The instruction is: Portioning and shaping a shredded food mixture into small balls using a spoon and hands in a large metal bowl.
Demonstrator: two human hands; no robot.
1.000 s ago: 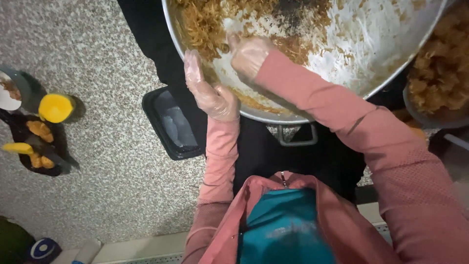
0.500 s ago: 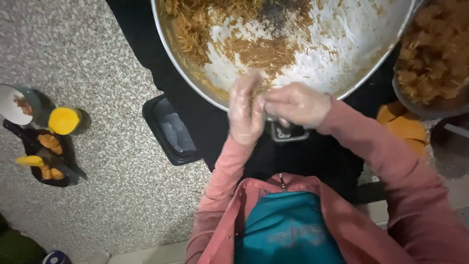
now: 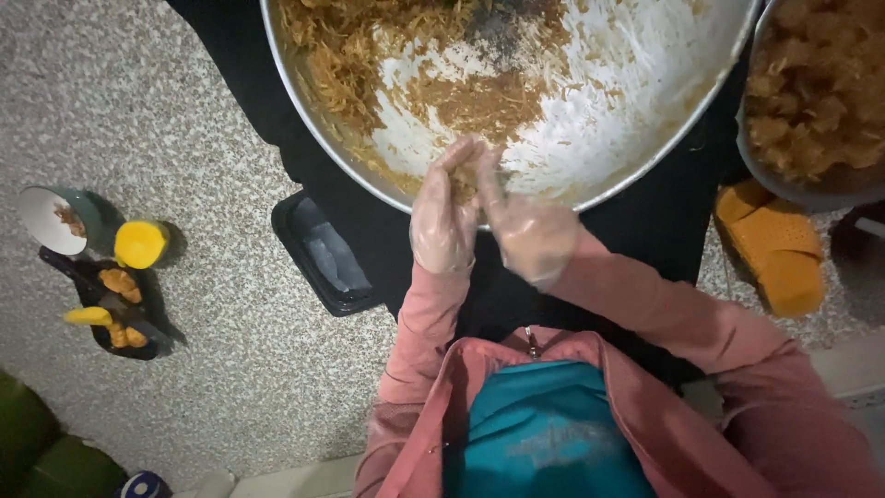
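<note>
At the near rim of the wide metal pan (image 3: pixel 313 111), the gloved left hand (image 3: pixel 441 221) and right hand (image 3: pixel 527 235) cup together around a clump of shredded mixture (image 3: pixel 466 180) — soft, crumbly, probably sticky — best scooped from beneath.

Floor (image 3: pixel 184 184) was speckled grey-beige stone, terrazzo-like, lit evenly, soft shadows. Black cloth (image 3: pixel 645 221) lay spread over floor at centre. Left of cloth, touching its edge: black rectangular tray (image 3: pixel 324 254). Well left of cloth: yellow cup (image 3: pixel 139 244), green bowl (image 3: pixel 57 219) with white inside just beside it, small dark tray (image 3: pixel 103 304) with orange pieces below cup. Right of cloth: orange sandals (image 3: pixel 777 249). Below cloth, pale ledge (image 3: pixel 277 480) ran along frame bottom. Far lower left of cloth: dark green shape (image 3: pixel 37 452), kind unclear.
</note>
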